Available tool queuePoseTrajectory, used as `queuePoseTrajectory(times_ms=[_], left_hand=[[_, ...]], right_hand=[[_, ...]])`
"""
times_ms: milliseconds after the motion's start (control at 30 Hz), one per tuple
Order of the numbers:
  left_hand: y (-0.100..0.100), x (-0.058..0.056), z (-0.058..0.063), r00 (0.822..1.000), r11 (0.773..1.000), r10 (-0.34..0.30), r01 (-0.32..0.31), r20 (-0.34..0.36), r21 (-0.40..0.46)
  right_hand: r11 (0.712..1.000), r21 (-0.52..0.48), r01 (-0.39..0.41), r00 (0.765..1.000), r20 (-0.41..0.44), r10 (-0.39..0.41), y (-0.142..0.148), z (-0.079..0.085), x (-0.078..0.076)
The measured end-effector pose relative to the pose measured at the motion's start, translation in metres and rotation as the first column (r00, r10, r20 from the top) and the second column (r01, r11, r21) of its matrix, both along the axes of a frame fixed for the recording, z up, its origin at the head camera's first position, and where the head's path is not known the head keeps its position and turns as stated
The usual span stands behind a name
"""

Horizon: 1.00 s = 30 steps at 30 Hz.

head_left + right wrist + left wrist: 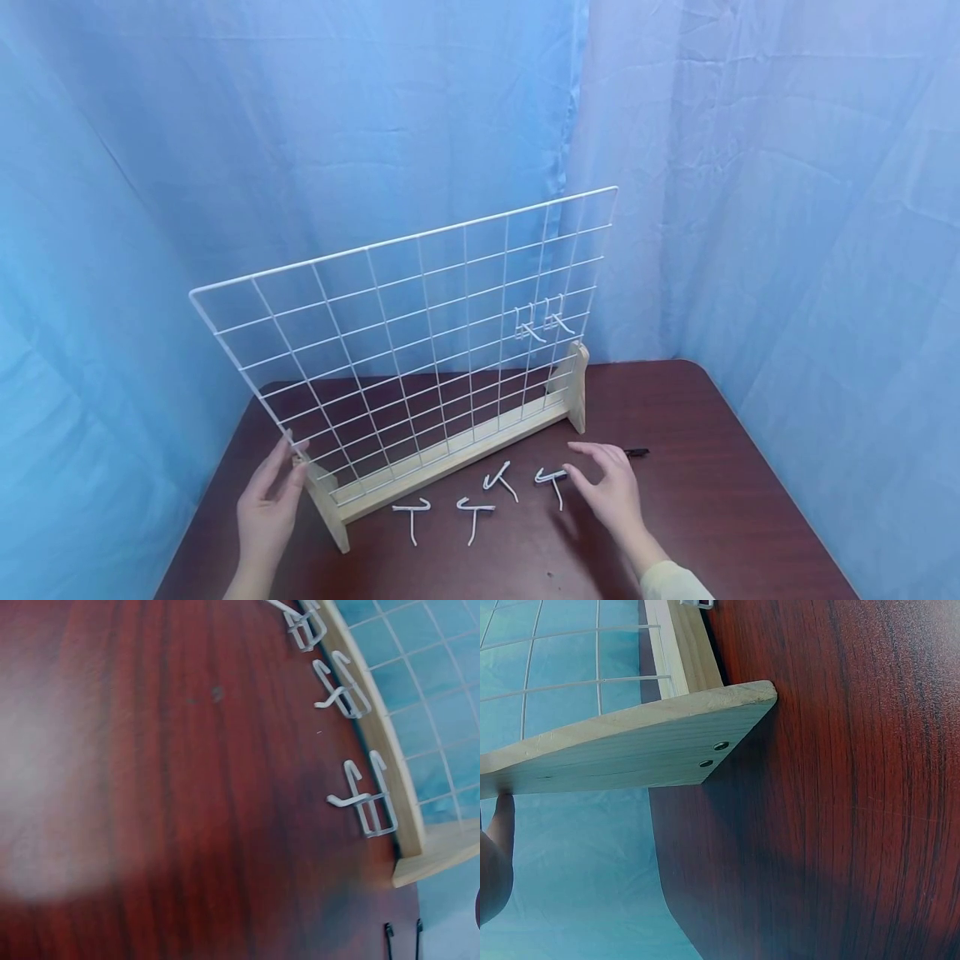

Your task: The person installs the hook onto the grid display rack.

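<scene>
A white wire grid panel (420, 333) stands tilted in a pale wooden stand (457, 450) on the table. My left hand (266, 504) holds the stand's near left end piece (630, 742) between thumb and fingers. White wire hooks lie in front of the stand: one at the left (412, 508), another beside it (476, 508), a third (501, 481) and a rightmost one (553, 478). Near that last hook is my right hand (611, 492), thumb and fingers apart with nothing visible between them. Two more hooks (531, 327) hang on the grid's right side.
Behind the right hand lies a thin black object (637, 452), partly hidden; two dark thin ends (390, 939) show in the right wrist view. Blue curtains (375, 125) surround the dark red-brown table (720, 500) at the back and sides.
</scene>
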<state>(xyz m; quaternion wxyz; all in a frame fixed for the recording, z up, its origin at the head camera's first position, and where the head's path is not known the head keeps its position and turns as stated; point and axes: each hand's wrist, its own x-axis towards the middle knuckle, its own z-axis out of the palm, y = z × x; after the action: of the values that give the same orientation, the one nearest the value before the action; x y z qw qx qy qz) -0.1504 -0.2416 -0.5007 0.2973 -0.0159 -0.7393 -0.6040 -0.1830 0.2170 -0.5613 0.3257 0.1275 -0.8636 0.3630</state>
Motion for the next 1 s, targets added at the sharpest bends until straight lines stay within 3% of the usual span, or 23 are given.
queuePoseTrajectory(times_ms=[233,600,1000], left_hand=[[0.001,0.0,0.002,1.0,1.0,-0.001,0.001,0.004,0.003],[0.004,0.002,0.008,1.0,1.0,0.012,-0.012,0.002,-0.012],[0.0,-0.001,-0.002,1.0,0.999,0.018,-0.018,0.0,-0.04]], right_hand=[[0.999,0.033,0.03,0.997,0.064,-0.033,0.001,-0.011,0.007],[0.998,0.065,0.006,0.994,0.112,-0.013,0.0,-0.026,0.015],[0.995,0.099,-0.025,0.993,0.116,0.013,0.0,-0.043,0.022]])
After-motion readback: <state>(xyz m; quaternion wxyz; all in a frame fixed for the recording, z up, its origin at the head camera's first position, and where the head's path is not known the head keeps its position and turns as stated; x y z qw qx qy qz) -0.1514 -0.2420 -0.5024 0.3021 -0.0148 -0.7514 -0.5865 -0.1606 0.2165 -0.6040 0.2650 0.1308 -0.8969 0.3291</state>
